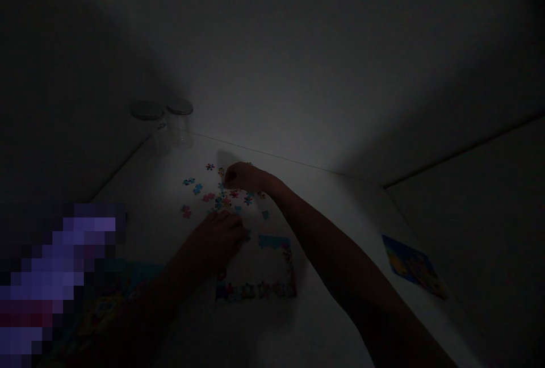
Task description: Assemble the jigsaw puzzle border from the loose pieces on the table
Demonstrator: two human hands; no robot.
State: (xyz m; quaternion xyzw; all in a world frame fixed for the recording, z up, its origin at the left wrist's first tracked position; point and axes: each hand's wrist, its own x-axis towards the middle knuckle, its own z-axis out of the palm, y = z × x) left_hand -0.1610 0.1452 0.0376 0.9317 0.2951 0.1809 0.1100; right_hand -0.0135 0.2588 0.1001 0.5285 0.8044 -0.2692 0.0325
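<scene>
Head view, dim. Right hand (243, 177) reaches far, arm extended, fingers curled over loose puzzle pieces (221, 195); whether it grips one, cannot tell. Left hand (212, 243) lies open, palm down, just beside the part-built puzzle border (255, 291) on the counter (327, 226). Hands apart. Two lidded jars (179, 124) far left; picture card (413, 266) right.

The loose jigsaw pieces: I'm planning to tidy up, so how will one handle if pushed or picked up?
The jigsaw pieces look thin and flat, so each is probably light and fairly stiff. Lying flat on the white table, they seem unlikely to roll, though a push may slide them. Their low profile could make them fiddly to lift.
</scene>
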